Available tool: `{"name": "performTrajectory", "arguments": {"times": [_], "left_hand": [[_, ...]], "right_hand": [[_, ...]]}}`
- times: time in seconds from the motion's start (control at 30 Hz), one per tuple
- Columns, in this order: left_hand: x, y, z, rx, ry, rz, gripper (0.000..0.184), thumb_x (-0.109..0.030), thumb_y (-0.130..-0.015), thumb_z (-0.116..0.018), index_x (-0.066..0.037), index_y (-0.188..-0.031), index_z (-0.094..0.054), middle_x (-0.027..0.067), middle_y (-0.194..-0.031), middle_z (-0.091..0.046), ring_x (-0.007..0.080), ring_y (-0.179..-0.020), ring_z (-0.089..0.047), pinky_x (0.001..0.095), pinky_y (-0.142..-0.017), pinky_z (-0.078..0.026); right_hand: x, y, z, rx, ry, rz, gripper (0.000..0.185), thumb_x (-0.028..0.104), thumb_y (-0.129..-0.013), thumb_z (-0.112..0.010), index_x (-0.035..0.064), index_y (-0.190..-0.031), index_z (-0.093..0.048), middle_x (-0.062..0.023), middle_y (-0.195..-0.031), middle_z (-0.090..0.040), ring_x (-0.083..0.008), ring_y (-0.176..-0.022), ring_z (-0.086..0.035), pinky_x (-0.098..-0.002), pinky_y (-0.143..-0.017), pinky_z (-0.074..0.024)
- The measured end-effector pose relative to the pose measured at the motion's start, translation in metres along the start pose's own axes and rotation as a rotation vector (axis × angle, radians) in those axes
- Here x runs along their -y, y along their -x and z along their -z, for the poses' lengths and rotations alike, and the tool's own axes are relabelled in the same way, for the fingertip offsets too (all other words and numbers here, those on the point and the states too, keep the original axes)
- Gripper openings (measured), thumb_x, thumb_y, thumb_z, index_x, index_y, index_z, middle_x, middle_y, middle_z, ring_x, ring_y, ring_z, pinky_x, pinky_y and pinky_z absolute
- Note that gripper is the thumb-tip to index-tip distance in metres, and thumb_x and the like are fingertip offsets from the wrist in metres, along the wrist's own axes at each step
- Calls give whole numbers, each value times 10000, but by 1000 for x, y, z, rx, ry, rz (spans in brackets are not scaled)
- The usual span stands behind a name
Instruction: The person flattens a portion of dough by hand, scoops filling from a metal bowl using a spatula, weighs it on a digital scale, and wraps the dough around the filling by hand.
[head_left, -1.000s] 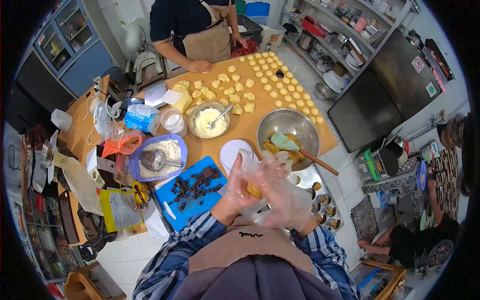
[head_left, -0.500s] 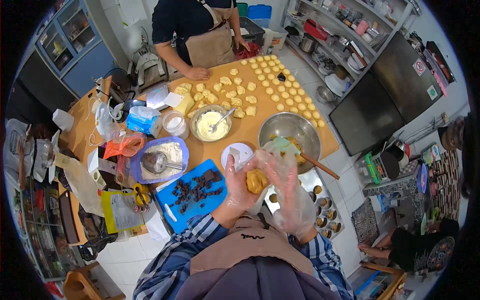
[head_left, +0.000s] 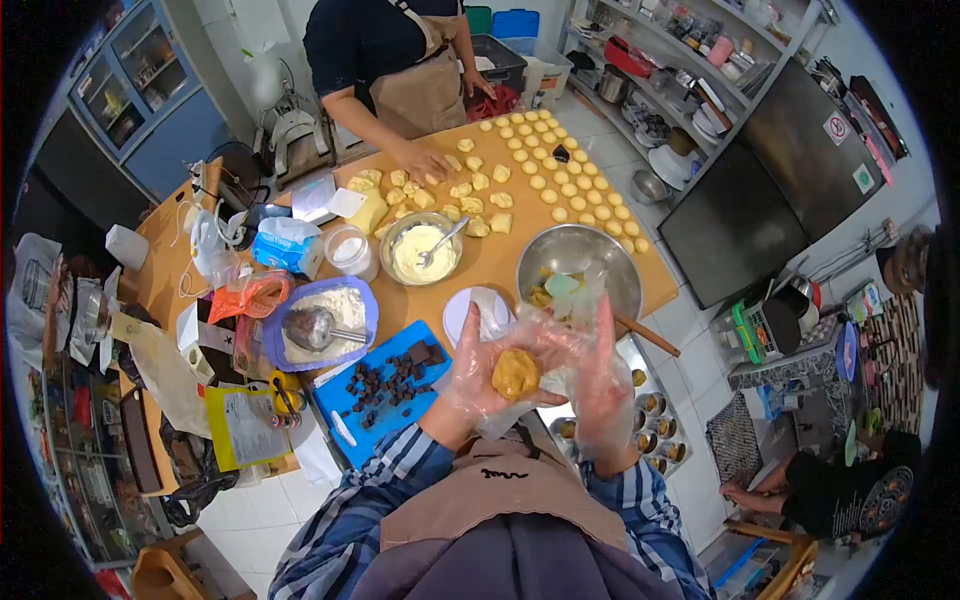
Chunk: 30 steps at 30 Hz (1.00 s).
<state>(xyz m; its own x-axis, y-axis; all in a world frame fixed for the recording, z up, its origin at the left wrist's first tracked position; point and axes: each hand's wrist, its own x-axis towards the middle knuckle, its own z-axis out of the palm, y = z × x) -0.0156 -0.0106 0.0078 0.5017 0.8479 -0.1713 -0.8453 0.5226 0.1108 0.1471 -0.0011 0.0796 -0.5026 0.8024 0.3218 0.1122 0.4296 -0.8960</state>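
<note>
A rough golden-brown ball of dough (head_left: 516, 374) rests on the palm of my left hand (head_left: 470, 385), which wears a clear plastic glove. My right hand (head_left: 600, 385), gloved the same way, is just to the right of the ball, apart from it, with its fingers stretched out. Beyond my hands is a steel mixing bowl (head_left: 627, 262) with brownish dough and a wooden-handled spatula (head_left: 648, 336), partly hidden by my right hand. Below it, a metal tray (head_left: 648, 372) carries several small round tins with dough in them.
A blue board (head_left: 345, 400) bears chopped dark chocolate (head_left: 385, 382). Around it stand a purple tub (head_left: 370, 300) of flour and a bowl (head_left: 458, 268) of pale yellow filling with a spoon. Opposite, a person's hand (head_left: 422, 160) touches pale dough pieces beside rows of dough balls (head_left: 577, 203).
My right hand has drawn away from the dough ball to the right, and its fingers now point up. The other person's hand has moved right, onto the dough pieces.
</note>
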Motion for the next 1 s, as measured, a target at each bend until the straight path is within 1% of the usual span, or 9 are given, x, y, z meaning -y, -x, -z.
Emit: {"name": "performTrajectory", "arguments": {"times": [0.1, 0.27, 0.33, 0.4, 0.57, 0.67, 0.77, 0.87, 1.0], "left_hand": [[1, 1, -1, 17, 35, 71, 1079, -869, -741, -229, -51, -1442, -297, 137, -1498, -264, 356, -1398, -189, 802, -941, -132], [4, -1, 9, 101, 36, 204, 1095, -890, -717, -225, -79, -1450, -290, 142, -1488, -284, 373, -1391, -200, 794, -940, -164], [6, 2, 7, 80, -62, 138, 1100, -891, -712, -240, -76, -1448, -293, 144, -1484, -291, 376, -1391, -200, 795, -936, -173], [6, 2, 11, 82, -53, 118, 1103, -891, -710, -250, -72, -1447, -294, 144, -1483, -294, 379, -1388, -206, 791, -941, -176], [4, 5, 12, 58, 94, 67, 1089, -882, -725, -234, -70, -1448, -288, 135, -1482, -302, 355, -1385, -232, 756, -988, -155], [5, 5, 14, 103, 6, -3, 1081, -882, -730, -200, -79, -1447, -299, 130, -1482, -311, 320, -1398, -225, 699, -1043, -146], [8, 1, 26, 251, 137, -21, 1082, -884, -729, -181, -84, -1446, -307, 128, -1480, -323, 318, -1394, -236, 650, -1078, -139], [8, 4, 16, 213, 201, -98, 1070, -881, -732, -176, -90, -1436, -331, 124, -1463, -354, 312, -1371, -286, 597, -1102, -156], [7, -2, 7, 19, 219, -230, 1045, -872, -741, -193, -98, -1423, -356, 114, -1444, -386, 289, -1340, -340, 507, -1118, -209]], "right_hand": [[2, -7, 10, 215, 208, 84, 683, 334, -958, -428, -81, -1431, -161, -144, -1103, -644, -289, -1015, -602, -395, -934, -451], [-16, 4, 5, 49, -673, -196, 838, 542, -896, -468, -18, -1457, -195, -200, -1148, -608, -334, -1043, -595, -399, -910, -457], [-20, -5, 11, 192, 25, 65, 834, 587, -918, -369, -17, -1462, -182, -179, -1144, -614, -287, -1048, -596, -376, -903, -462], [-28, -6, 11, 239, 165, 112, 804, 586, -936, -319, -10, -1461, -198, -171, -1162, -609, -267, -1050, -597, -366, -898, -462], [-32, 4, -4, 48, -731, -145, 681, 495, -971, -267, -3, -1434, -290, -187, -1252, -563, -294, -1075, -581, -367, -926, -438], [-35, 10, -1, 186, -307, -103, 817, 618, -932, -254, 18, -1474, -136, -192, -1302, -519, -284, -1155, -531, -342, -953, -426], [-17, 15, -11, 45, -613, -200, 797, 624, -934, -259, 35, -1468, -214, -268, -1365, -421, -349, -1238, -468, -362, -984, -404], [-14, 12, -15, -29, -545, -143, 696, 536, -960, -264, 30, -1437, -307, -308, -1402, -337, -399, -1244, -447, -379, -990, -397], [-7, 11, -23, 44, 53, -7, 586, 368, -951, -343, 33, -1431, -316, -311, -1435, -269, -438, -1216, -450, -384, -975, -408]]}}
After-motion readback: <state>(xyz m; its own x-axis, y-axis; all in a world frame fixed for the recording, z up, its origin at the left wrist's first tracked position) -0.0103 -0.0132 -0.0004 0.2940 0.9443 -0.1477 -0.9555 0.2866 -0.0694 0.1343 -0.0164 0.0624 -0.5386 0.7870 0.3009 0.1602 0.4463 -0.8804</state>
